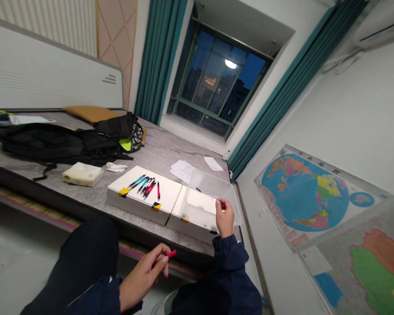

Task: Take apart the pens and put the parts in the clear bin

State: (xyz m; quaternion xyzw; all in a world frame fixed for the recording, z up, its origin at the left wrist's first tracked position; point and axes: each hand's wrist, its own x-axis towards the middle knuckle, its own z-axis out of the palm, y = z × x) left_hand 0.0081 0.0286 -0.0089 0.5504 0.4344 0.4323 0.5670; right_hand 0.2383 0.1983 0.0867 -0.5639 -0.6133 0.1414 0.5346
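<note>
In my left hand [149, 271], low in front of the bench edge, is a red pen barrel [172, 253]; only one end sticks out past the fingers. My right hand [225, 214] is over the near right part of a clear plastic bin [231, 194], fingertips pinched together. What they hold, if anything, is too small to make out. Inside the bin lies a small dark piece [198, 190]. Several red, blue and black pens [147, 187] are spread on the white box [118, 195] to the left.
Yellow-and-black tape [156, 206] marks the boxes' front edges. A tissue pack [83, 174] and a black backpack [59, 142] lie on the left of the grey bench [157, 144]. Behind the boxes are papers [183, 170]. A wall with maps [305, 192] stands close on the right.
</note>
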